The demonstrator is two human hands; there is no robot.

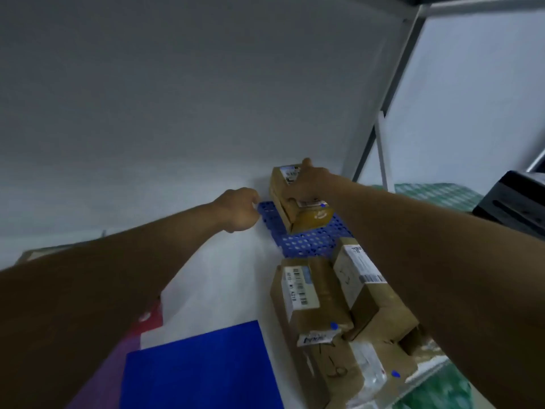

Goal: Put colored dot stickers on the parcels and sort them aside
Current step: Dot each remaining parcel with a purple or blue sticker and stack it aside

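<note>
Fingers of the right hand [312,181] lay over the top of a brown cardboard parcel [287,196] at the far end of the white table [224,276], the thumb reaching past its white label; the frame was too blurred to show whether the hand gripped the box or only pressed on it. A second small parcel [312,216] sat against the near side of that box, carrying a blue dot sticker [323,205] on its top. Both stood on a blue perforated mat [306,243]. The left hand [239,209] hovered just left of the mat, its fingers curled loosely toward the mat's far corner, with nothing visible in them.

Nearer the camera, a cluster of taped parcels [339,314] lay along the right side of the table, partly hidden by the right forearm. One bore a blue dot [333,325] near its end, and another blue dot [395,373] showed on a box lower down. A blue sheet [200,370] lay at the near edge of the table, with a purple sheet [112,367] and a red one [150,317] showing from under its left side. A metal shelf frame [380,143] stood at the right.
</note>
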